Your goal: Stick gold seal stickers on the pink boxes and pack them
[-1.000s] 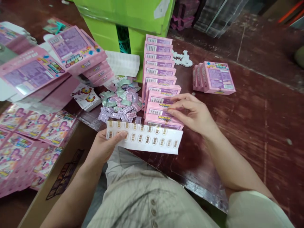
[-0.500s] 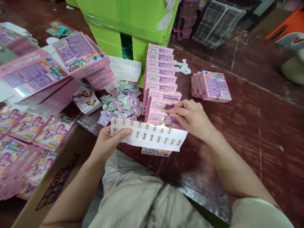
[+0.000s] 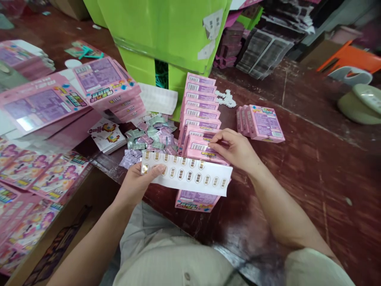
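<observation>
My left hand [image 3: 142, 179] grips a white sheet of oval gold stickers [image 3: 190, 180] by its left end, thumb on top. The sheet is held in the air over the near part of a row of pink boxes [image 3: 199, 115], whose barcode ends face me. My right hand [image 3: 235, 149] is pinched, with what looks like one small sticker at its fingertips, by the barcode end of a near box [image 3: 196, 147]. A box [image 3: 196, 200] with a purple printed panel shows below the sheet, partly covered by it.
Small pink, green and lilac packets [image 3: 157, 137] lie left of the row, beside a stack of printed cards [image 3: 107, 137]. More pink boxes [image 3: 264, 123] stand at right. A green bin [image 3: 166, 31] rises behind; an open carton [image 3: 68, 216] holds boxes at lower left.
My right hand has moved from the sheet's upper right edge to a box's barcode end. One sticker fewer shows at the right of the sheet's upper row. The view has shifted slightly.
</observation>
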The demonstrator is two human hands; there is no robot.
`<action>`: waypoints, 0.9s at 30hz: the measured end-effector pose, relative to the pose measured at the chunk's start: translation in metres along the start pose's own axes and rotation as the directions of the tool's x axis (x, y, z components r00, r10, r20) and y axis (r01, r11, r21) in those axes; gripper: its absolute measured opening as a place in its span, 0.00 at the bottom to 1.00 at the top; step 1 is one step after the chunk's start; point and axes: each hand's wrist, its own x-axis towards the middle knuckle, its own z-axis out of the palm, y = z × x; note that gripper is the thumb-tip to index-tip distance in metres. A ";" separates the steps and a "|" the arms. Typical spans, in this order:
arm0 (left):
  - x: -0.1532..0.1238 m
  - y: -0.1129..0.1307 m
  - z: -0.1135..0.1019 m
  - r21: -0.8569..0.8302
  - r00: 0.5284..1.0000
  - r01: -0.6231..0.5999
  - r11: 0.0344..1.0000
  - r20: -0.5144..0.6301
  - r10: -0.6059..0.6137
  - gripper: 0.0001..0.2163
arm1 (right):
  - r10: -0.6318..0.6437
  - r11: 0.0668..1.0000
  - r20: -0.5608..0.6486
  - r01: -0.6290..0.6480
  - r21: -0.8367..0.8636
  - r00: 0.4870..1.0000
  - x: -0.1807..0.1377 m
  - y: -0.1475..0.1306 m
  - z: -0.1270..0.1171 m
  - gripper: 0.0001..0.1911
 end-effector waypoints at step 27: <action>0.035 0.012 0.016 0.012 0.995 0.007 1.000 0.096 -0.008 0.12 | 0.047 0.988 0.094 -0.060 0.142 0.994 0.047 0.024 -0.018 0.11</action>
